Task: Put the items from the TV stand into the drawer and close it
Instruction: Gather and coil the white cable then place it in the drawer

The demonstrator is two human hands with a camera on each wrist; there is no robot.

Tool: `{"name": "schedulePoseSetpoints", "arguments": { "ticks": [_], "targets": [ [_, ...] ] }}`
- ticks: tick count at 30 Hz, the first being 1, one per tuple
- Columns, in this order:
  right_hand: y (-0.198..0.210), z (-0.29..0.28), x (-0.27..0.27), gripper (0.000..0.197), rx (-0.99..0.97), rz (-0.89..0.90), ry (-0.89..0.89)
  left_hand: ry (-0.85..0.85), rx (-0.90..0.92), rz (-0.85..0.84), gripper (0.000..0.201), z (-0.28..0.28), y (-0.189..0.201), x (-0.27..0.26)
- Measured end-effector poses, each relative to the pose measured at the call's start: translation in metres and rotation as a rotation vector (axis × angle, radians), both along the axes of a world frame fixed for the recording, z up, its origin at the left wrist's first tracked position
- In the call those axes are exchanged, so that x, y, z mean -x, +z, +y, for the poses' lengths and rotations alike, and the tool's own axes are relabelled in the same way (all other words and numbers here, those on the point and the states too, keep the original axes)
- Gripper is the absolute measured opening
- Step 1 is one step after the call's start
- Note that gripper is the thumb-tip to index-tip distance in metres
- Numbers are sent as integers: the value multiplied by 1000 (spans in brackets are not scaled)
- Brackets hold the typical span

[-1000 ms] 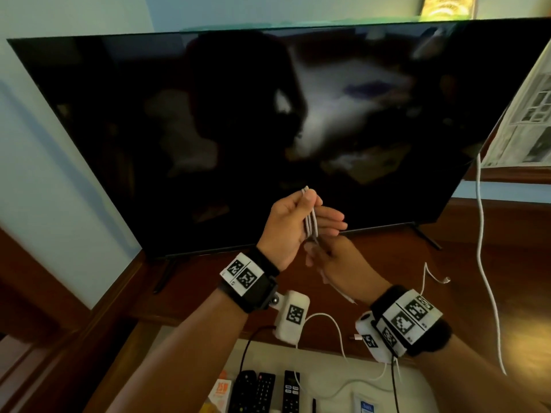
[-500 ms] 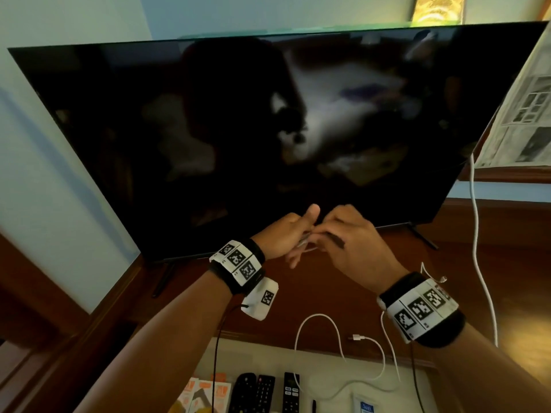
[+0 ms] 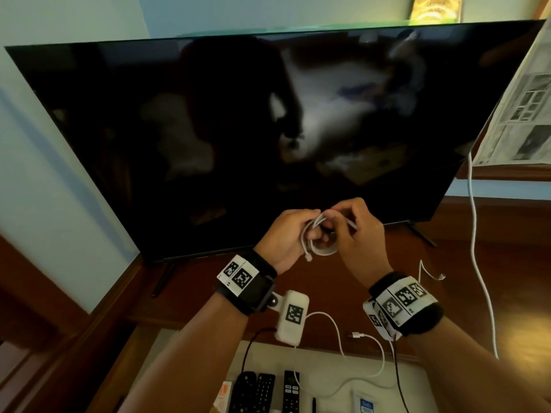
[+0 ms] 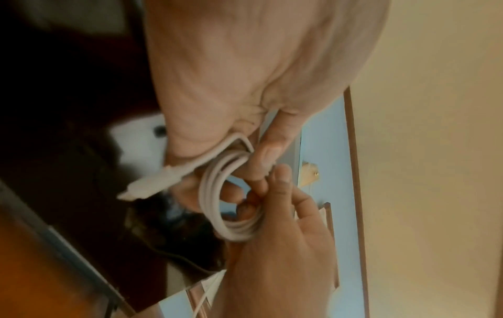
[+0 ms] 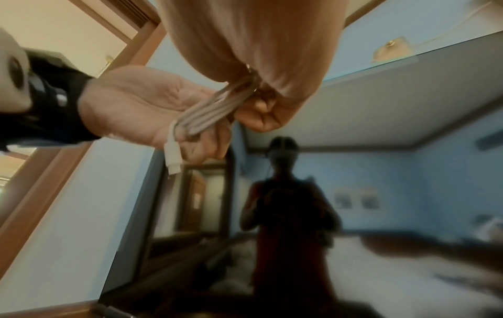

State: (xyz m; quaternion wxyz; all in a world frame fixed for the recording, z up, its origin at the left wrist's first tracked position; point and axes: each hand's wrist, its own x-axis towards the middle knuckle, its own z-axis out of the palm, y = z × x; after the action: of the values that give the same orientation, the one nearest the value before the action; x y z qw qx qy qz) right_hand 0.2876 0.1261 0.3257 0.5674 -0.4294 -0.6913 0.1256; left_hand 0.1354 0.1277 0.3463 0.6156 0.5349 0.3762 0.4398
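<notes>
A coiled white cable hangs in the air in front of the TV, above the wooden TV stand. My left hand grips one side of the coil, and the plug sticks out below my palm. My right hand pinches the other side of the coil with curled fingers. Below, the open drawer holds three black remotes, an orange box and a small blue-and-white packet.
A large black TV fills the back of the stand. Another white cable lies across the stand's front edge into the drawer. A long white cord hangs at the right by a newspaper. A short white cable end lies on the stand.
The hands came together and dropped slightly. The cable, held up as folded strands in the left hand a second ago, is now a round coil held by both hands.
</notes>
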Motion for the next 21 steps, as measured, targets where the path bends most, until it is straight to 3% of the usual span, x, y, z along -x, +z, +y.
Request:
{"name": "schedulePoseSetpoints", "arguments": {
  "ticks": [4, 10, 15, 18, 21],
  "targets": [
    [-2, 0, 6, 7, 6, 140, -143, 151, 5, -70, 44, -11, -14, -16],
    [-2, -5, 23, 11, 74, 302, -190, 326, -47, 51, 39, -19, -19, -34],
    [6, -4, 2, 13, 194, 49, 16, 325, -284, 358, 37, -1, -15, 3],
    [8, -2, -14, 21, 172, -194, 149, 199, -384, 511, 38, 5, -7, 21],
    [11, 4, -25, 18, 84, -427, 166, 54, -372, 545, 37, 6, 3, 30]
  ]
}}
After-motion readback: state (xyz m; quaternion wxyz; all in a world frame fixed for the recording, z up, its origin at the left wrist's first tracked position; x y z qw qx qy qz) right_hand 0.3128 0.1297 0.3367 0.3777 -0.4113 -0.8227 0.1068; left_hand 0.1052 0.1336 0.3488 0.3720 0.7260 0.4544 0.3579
